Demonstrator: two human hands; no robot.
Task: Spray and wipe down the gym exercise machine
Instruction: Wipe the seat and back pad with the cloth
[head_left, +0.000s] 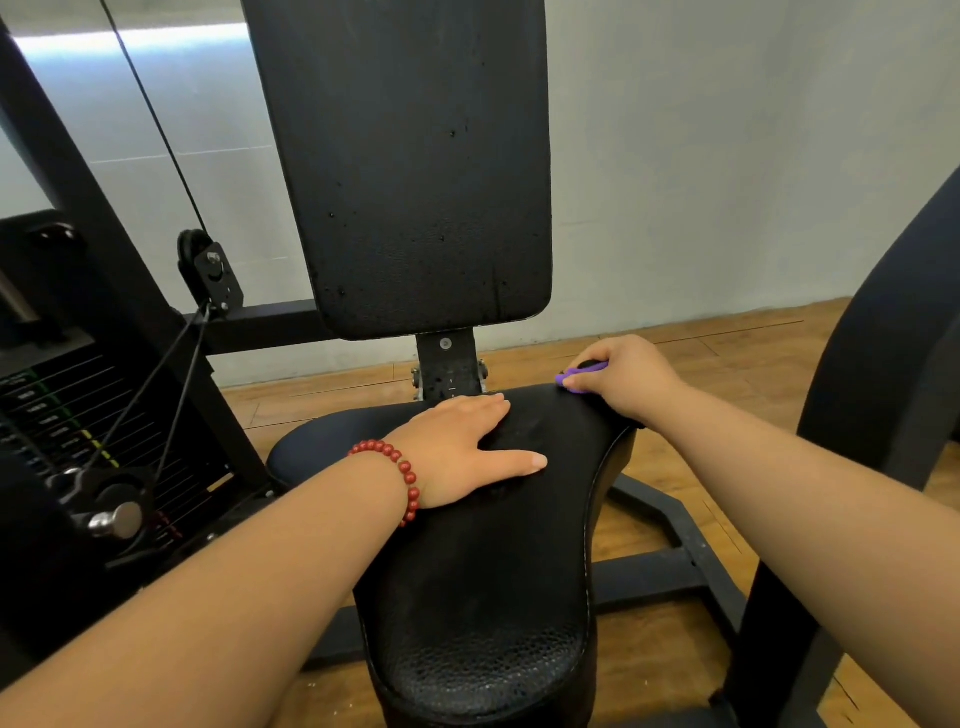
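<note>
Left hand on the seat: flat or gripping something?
Flat. The left hand lies palm down on the black seat, fingers straight and spread, holding nothing.

Pebbled glossy black leather-like seat (483, 597), wood floor (727, 353)

head cam | looks forward-down | close over seat (483, 545) | single view

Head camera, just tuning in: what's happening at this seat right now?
A person reaches over the gym machine's black padded seat. The left hand, red bead bracelet at its wrist, lies flat on the seat. The right hand grips a small purple item at the seat's far right edge; it is too hidden to identify. Specks like droplets dot the upright black back pad.
</note>
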